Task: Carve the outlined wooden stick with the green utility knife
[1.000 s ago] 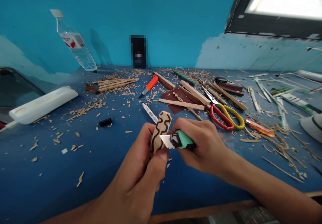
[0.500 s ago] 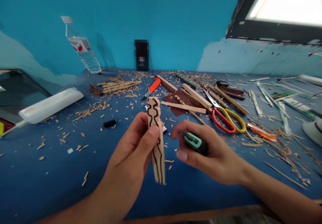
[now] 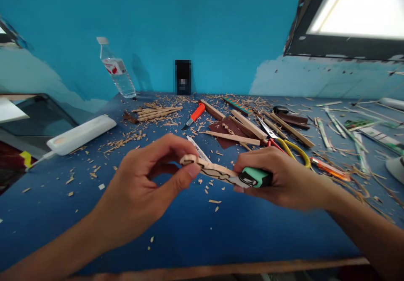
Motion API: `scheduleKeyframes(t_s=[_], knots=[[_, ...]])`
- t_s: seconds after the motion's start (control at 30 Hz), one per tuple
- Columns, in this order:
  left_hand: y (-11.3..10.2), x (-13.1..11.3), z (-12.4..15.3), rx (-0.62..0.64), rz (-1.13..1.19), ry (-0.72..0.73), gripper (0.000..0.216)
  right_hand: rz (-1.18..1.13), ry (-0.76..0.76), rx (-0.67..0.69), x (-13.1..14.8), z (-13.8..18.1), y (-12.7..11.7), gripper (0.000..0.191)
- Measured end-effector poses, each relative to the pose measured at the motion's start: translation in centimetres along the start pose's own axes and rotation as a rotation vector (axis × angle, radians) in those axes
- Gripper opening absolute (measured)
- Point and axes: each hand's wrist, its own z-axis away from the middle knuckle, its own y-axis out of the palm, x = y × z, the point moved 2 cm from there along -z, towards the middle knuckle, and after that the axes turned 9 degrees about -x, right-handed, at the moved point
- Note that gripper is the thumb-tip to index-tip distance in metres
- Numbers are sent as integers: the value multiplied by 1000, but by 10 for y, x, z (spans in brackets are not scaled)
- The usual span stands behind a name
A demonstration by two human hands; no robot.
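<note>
My left hand (image 3: 148, 184) pinches one end of a pale wooden strip (image 3: 214, 171) marked with wavy black lines and notched along its edge. The strip now lies nearly level, pointing to the right. My right hand (image 3: 284, 180) is wrapped round a green and black utility knife (image 3: 257, 176). Its blade meets the strip's right end, which is partly hidden by the right hand's fingers. Behind the strip a white marker (image 3: 198, 149) lies on the blue table (image 3: 195, 239).
Beyond the hands lie an orange utility knife (image 3: 197, 112), wooden sticks (image 3: 249, 124), brown sandpaper (image 3: 217, 126) and scissors (image 3: 306, 159). A water bottle (image 3: 121, 78) stands back left, near a white bar-shaped object (image 3: 83, 134). Wood shavings (image 3: 126, 142) litter the table.
The strip has turned from upright to nearly level. My right hand has closed round the knife and brought its blade to the strip. The view has shifted slightly.
</note>
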Motion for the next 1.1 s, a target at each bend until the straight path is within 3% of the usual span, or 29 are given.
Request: scheduleKeyframes(t_s=[0.07, 0.13, 0.23, 0.4, 0.5, 0.6, 0.73, 0.8, 0.83, 0.93, 1.1], knots=[[-5, 2, -3, 58, -161, 84, 6, 101, -54, 59, -7, -5, -10, 8], [-4, 9, -5, 114, -266, 54, 10, 260, -100, -4, -15, -10, -19, 7], [7, 21, -3, 252, -188, -136, 15, 602, -260, -190, -20, -15, -25, 23], [23, 23, 0, 350, 13, -362, 30, 973, -519, -380, -4, -20, -26, 20], [26, 23, 1, 420, 131, -449, 37, 1026, -584, -441, 7, -24, -29, 14], [31, 25, 4, 437, 468, -588, 40, 987, -582, -525, 8, -25, -26, 14], [38, 24, 13, 355, 864, -786, 37, 593, -371, -876, 4, -13, -8, 20], [41, 18, 19, 380, 995, -866, 40, 430, -246, -810, 4, -8, 10, 18], [43, 15, 22, 396, 1047, -883, 41, 374, -207, -699, 6, -6, 19, 15], [48, 8, 31, 434, 1122, -885, 42, 278, -150, -539, 13, -2, 38, 12], [56, 9, 41, 400, 1046, -810, 45, 251, -91, -457, 22, -1, 43, 8]])
